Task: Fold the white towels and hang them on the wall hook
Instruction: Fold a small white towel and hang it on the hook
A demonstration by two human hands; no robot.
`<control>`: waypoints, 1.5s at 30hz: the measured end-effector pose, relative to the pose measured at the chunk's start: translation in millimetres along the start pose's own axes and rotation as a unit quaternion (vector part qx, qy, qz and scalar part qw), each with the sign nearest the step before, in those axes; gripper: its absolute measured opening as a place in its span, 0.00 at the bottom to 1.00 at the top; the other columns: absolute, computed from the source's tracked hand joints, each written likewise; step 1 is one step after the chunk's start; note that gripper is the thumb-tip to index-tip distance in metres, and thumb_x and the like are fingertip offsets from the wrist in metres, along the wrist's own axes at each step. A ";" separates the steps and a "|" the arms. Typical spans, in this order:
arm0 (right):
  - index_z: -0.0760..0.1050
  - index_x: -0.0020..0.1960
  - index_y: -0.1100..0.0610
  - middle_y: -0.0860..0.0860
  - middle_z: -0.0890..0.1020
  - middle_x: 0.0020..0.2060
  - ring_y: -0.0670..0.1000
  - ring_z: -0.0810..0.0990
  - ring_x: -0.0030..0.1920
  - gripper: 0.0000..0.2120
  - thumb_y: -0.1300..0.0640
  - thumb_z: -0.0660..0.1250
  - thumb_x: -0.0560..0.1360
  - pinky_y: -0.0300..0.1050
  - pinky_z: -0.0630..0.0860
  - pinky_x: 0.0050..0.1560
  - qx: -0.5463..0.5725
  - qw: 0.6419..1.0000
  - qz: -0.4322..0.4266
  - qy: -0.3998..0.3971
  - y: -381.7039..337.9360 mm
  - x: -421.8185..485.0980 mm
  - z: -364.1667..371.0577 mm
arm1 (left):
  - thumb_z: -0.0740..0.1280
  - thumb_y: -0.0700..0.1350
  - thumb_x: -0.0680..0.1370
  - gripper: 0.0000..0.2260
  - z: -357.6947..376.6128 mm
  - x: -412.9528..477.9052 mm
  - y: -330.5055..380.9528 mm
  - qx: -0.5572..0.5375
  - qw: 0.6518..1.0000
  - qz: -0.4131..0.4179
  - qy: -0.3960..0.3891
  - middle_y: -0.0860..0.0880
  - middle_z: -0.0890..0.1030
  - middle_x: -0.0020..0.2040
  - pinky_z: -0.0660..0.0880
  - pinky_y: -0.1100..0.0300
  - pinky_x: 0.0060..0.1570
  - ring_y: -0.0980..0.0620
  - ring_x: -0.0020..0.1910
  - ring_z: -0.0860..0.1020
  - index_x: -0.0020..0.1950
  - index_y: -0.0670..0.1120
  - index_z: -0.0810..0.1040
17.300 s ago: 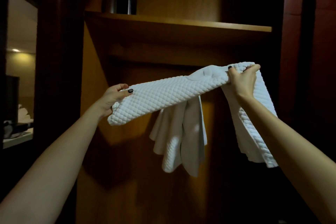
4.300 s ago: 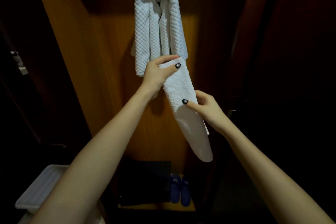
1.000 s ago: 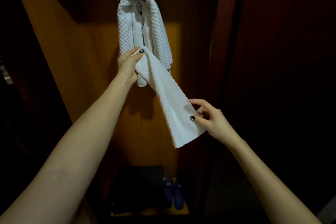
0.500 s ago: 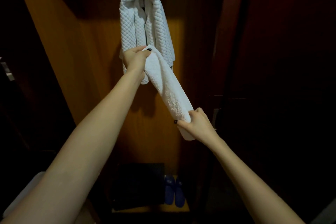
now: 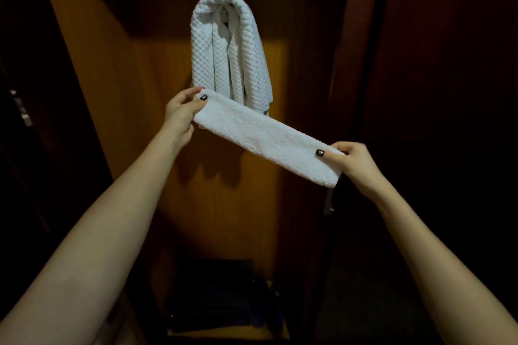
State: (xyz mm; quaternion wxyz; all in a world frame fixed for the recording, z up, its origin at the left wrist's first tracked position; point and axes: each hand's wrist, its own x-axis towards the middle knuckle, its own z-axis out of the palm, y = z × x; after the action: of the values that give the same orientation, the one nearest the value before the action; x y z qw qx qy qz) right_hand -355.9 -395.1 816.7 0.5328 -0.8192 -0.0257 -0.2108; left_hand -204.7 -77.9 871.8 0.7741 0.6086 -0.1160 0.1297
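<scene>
A quilted white towel (image 5: 228,47) hangs draped over a wall hook (image 5: 223,12) on the wooden back panel, only a bit of the hook showing under its top fold. In front of and just below it I hold a smaller plain white towel (image 5: 266,138), folded into a long narrow strip and stretched nearly flat, sloping down to the right. My left hand (image 5: 182,112) pinches its upper left end with thumb on top. My right hand (image 5: 354,162) pinches the lower right end the same way.
The wooden closet back panel (image 5: 157,70) is lit in the middle; dark red-brown door panels (image 5: 437,92) stand at the right. A dark object (image 5: 213,297) sits on the closet floor below. A metal handle (image 5: 329,202) shows under my right hand.
The small towel strip has been pulled away from the hanging towel and stretched out flatter. My right hand moved right and changed from gripping round the end to pinching it.
</scene>
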 end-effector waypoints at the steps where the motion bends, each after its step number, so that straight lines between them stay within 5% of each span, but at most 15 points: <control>1: 0.80 0.40 0.63 0.50 0.78 0.32 0.43 0.75 0.32 0.11 0.55 0.71 0.75 0.34 0.69 0.33 0.001 1.000 -0.003 -0.014 -1.7 3.5 -5.2 | 0.67 0.32 0.74 0.13 -0.3 -1.8 0.8 0.009 1.000 0.013 -0.009 0.38 0.77 0.62 0.76 0.58 0.50 0.47 0.52 0.79 0.53 0.49 0.79; 4: 0.81 0.44 0.59 0.47 0.82 0.34 0.43 0.80 0.35 0.06 0.57 0.69 0.76 0.34 0.74 0.33 0.038 0.997 0.007 -0.070 -7.3 13.8 -16.9 | 0.64 0.31 0.75 0.15 -3.2 -4.1 3.8 0.021 0.999 0.035 -0.023 0.40 0.78 0.54 0.76 0.61 0.37 0.51 0.41 0.79 0.49 0.52 0.75; 9: 0.76 0.42 0.56 0.46 0.79 0.34 0.41 0.78 0.31 0.07 0.54 0.71 0.75 0.35 0.72 0.28 0.071 0.997 -0.019 0.004 -21.4 39.8 -27.4 | 0.61 0.29 0.75 0.18 -7.0 -6.3 9.6 0.047 0.997 0.050 -0.029 0.46 0.76 0.41 0.71 0.66 0.25 0.59 0.28 0.76 0.47 0.54 0.70; 12: 0.78 0.45 0.53 0.47 0.79 0.38 0.42 0.77 0.32 0.02 0.55 0.69 0.77 0.35 0.71 0.28 0.106 0.994 -0.039 0.001 -36.6 54.1 -27.1 | 0.60 0.29 0.75 0.17 -12.4 -4.5 19.7 0.030 0.997 0.069 -0.019 0.46 0.76 0.42 0.72 0.65 0.27 0.57 0.31 0.76 0.47 0.52 0.72; 15: 0.83 0.51 0.49 0.48 0.82 0.46 0.45 0.79 0.39 0.12 0.62 0.63 0.79 0.37 0.74 0.34 0.177 0.981 -0.048 -0.069 -51.1 69.2 -27.2 | 0.58 0.27 0.76 0.16 -20.0 7.7 33.9 0.009 0.997 0.074 -0.015 0.47 0.76 0.43 0.73 0.65 0.35 0.54 0.39 0.75 0.42 0.47 0.76; 18: 0.85 0.48 0.53 0.47 0.82 0.39 0.42 0.77 0.33 0.18 0.68 0.59 0.79 0.34 0.72 0.33 0.197 0.971 -0.062 -0.118 -66.8 89.7 -26.1 | 0.56 0.28 0.77 0.15 -24.9 26.0 51.2 -0.007 0.998 0.063 -0.013 0.46 0.77 0.43 0.75 0.64 0.39 0.53 0.41 0.77 0.40 0.42 0.77; 20: 0.84 0.51 0.55 0.55 0.77 0.44 0.51 0.74 0.39 0.16 0.69 0.60 0.77 0.38 0.68 0.39 0.183 0.973 -0.072 -0.124 -77.6 107.2 -22.4 | 0.56 0.28 0.78 0.13 -27.6 39.2 64.4 -0.044 0.997 0.063 -0.030 0.45 0.80 0.44 0.78 0.65 0.40 0.53 0.41 0.80 0.43 0.41 0.77; 26: 0.81 0.46 0.60 0.54 0.80 0.38 0.44 0.79 0.33 0.12 0.73 0.64 0.74 0.34 0.73 0.29 0.223 0.965 -0.135 -0.006 -120.9 173.9 -5.6 | 0.60 0.33 0.78 0.12 -35.5 96.7 99.2 -0.020 0.987 0.135 -0.084 0.50 0.82 0.49 0.77 0.63 0.42 0.56 0.45 0.81 0.52 0.45 0.80; 30: 0.81 0.45 0.60 0.55 0.81 0.44 0.49 0.80 0.41 0.12 0.72 0.63 0.74 0.36 0.76 0.34 0.247 0.954 -0.158 0.063 -148.0 232.6 1.6 | 0.63 0.33 0.76 0.13 -24.0 152.6 122.5 -0.017 0.981 0.175 -0.078 0.47 0.78 0.55 0.77 0.65 0.40 0.55 0.47 0.79 0.53 0.47 0.80; 35: 0.81 0.50 0.57 0.48 0.80 0.50 0.48 0.79 0.50 0.11 0.68 0.64 0.76 0.37 0.80 0.39 0.226 0.948 -0.188 0.118 -173.1 312.8 19.7 | 0.63 0.33 0.77 0.13 -13.1 234.3 145.7 -0.039 0.976 0.198 -0.080 0.48 0.81 0.47 0.76 0.67 0.37 0.58 0.41 0.80 0.54 0.47 0.79; 45: 0.80 0.52 0.65 0.58 0.83 0.46 0.55 0.82 0.48 0.08 0.67 0.67 0.74 0.45 0.77 0.44 0.249 0.959 -0.110 0.073 -173.9 460.5 34.4 | 0.62 0.31 0.76 0.12 0.4 394.5 136.4 -0.110 0.978 0.129 -0.118 0.45 0.84 0.45 0.77 0.56 0.51 0.50 0.45 0.82 0.56 0.39 0.78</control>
State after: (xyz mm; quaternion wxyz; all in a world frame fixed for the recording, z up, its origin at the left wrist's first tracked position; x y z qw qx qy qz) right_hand 27.6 -373.8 1126.4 0.6941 -0.6349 -0.1279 -0.3144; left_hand 119.2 -24.0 1129.5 0.7940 0.5103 -0.2980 0.1423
